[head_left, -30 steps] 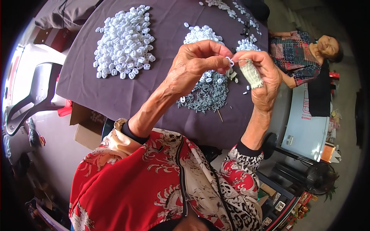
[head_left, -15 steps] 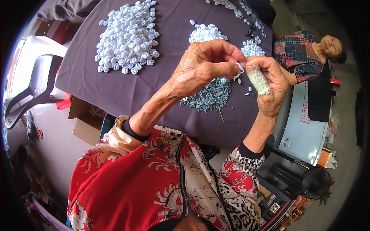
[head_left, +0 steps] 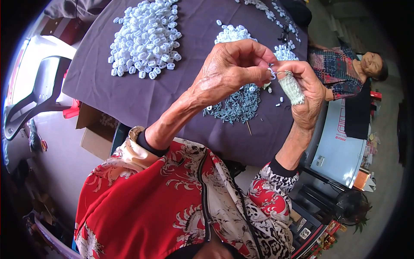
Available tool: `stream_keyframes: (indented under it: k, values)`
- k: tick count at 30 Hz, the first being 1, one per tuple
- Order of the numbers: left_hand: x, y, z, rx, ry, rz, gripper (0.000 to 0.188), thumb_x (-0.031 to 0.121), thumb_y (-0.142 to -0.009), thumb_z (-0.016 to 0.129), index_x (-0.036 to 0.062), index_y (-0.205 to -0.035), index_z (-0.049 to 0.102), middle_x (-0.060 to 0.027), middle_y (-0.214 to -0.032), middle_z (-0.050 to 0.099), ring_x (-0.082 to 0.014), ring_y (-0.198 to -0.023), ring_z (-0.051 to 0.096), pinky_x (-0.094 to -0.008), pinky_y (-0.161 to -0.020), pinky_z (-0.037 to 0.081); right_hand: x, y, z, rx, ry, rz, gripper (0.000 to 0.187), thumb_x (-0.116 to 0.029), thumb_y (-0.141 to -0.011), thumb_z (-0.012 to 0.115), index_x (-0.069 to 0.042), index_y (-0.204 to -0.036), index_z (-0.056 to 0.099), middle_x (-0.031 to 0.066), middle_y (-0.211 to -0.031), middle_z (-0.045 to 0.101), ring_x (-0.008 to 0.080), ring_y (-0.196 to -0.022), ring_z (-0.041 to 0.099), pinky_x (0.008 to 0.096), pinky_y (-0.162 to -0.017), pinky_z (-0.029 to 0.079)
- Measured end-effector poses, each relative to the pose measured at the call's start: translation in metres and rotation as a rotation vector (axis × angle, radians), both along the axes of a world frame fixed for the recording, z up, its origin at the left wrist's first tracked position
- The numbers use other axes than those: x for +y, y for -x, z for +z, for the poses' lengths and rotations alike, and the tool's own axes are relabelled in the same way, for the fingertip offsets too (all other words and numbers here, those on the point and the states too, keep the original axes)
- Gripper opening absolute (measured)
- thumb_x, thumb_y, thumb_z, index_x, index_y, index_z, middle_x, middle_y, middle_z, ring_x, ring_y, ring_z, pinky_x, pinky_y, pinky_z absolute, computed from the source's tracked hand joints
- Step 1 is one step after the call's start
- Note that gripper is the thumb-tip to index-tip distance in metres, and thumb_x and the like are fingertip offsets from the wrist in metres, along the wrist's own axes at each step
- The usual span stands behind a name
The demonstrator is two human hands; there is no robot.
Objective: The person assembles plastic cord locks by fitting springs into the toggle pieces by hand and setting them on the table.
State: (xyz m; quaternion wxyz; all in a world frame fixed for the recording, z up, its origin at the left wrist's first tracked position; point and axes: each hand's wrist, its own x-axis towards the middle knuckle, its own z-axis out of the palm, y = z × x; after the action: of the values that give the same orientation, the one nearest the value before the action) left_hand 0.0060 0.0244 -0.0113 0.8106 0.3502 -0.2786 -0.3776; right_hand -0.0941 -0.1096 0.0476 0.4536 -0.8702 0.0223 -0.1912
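Note:
Over the table, my left hand [head_left: 233,64] is closed in a pinch on a small white two-holed plastic piece [head_left: 272,74]. My right hand [head_left: 309,93] is closed and curled close beside it, its fingertips near the piece. What those right fingertips grip, if anything, is too small to make out. A pale green knitted finger cover [head_left: 292,89] sits on one digit of the right hand. Below the hands lies a heap of small dark green-grey pieces [head_left: 237,105]. Part of a white heap [head_left: 233,33] shows behind my left hand.
A large heap of white two-holed pieces [head_left: 146,41] covers the far left of the dark tablecloth [head_left: 99,82]. A thin stick [head_left: 249,127] lies near the green-grey heap. Another person [head_left: 340,71] is at the right. A chair [head_left: 36,97] and cardboard box [head_left: 97,134] stand left.
Both hands stay together with the white piece between them, shifting only slightly. The whole view has moved a little, and the person at the right has shifted slightly.

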Motion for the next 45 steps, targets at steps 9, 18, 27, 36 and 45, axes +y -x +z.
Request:
stream_keyframes:
  k: [9, 18, 27, 36, 45]
  values:
    - [0.005, -0.003, 0.004, -0.062, -0.006, -0.004, 0.024, 0.0, -0.076, 0.063, -0.0026, -0.099, 0.057, -0.0052, -0.077, 0.062, -0.0112, -0.071, 0.061, -0.0232, -0.069, 0.05, 0.002, -0.001, 0.005, 0.017, 0.08, 0.075, 0.014, 0.005, -0.075, 0.048, 0.001, -0.087, 0.054, 0.0042, -0.081, 0.059, 0.0074, -0.073, 0.056, 0.0197, -0.068, 0.045]
    - [0.008, -0.004, 0.006, -0.066, -0.02, 0.019, 0.024, -0.001, -0.075, 0.063, -0.0035, -0.098, 0.057, -0.0055, -0.076, 0.062, -0.0118, -0.071, 0.061, -0.0234, -0.069, 0.05, 0.007, -0.006, 0.005, 0.011, 0.132, 0.056, 0.009, 0.002, -0.077, 0.051, 0.0, -0.085, 0.054, 0.004, -0.078, 0.059, 0.0082, -0.07, 0.056, 0.0202, -0.066, 0.045]
    - [0.002, -0.006, -0.009, -0.035, -0.021, 0.009, 0.022, 0.002, -0.076, 0.064, -0.0035, -0.096, 0.058, -0.0075, -0.079, 0.063, -0.0138, -0.072, 0.062, -0.0261, -0.069, 0.051, 0.004, -0.006, -0.008, 0.031, 0.032, -0.006, 0.011, -0.004, -0.082, 0.054, 0.001, -0.09, 0.056, 0.0041, -0.081, 0.061, 0.0082, -0.073, 0.058, 0.0209, -0.068, 0.046]
    - [0.002, -0.012, -0.013, -0.078, -0.044, 0.087, 0.022, 0.005, -0.077, 0.063, -0.0036, -0.097, 0.058, -0.009, -0.079, 0.063, -0.0152, -0.071, 0.062, -0.0268, -0.07, 0.051, -0.003, -0.003, -0.029, 0.001, -0.184, 0.006, 0.014, -0.006, -0.082, 0.055, 0.002, -0.094, 0.057, 0.0036, -0.085, 0.06, 0.0075, -0.079, 0.055, 0.019, -0.073, 0.042]
    - [-0.001, -0.014, -0.016, -0.142, -0.093, 0.175, 0.02, 0.01, -0.078, 0.064, -0.002, -0.094, 0.061, -0.0076, -0.076, 0.063, -0.0138, -0.07, 0.062, -0.0268, -0.07, 0.051, 0.003, -0.016, -0.034, 0.016, -0.074, -0.047, 0.015, -0.002, -0.079, 0.056, 0.002, -0.093, 0.058, 0.0011, -0.079, 0.059, 0.0056, -0.073, 0.054, 0.0178, -0.067, 0.043]
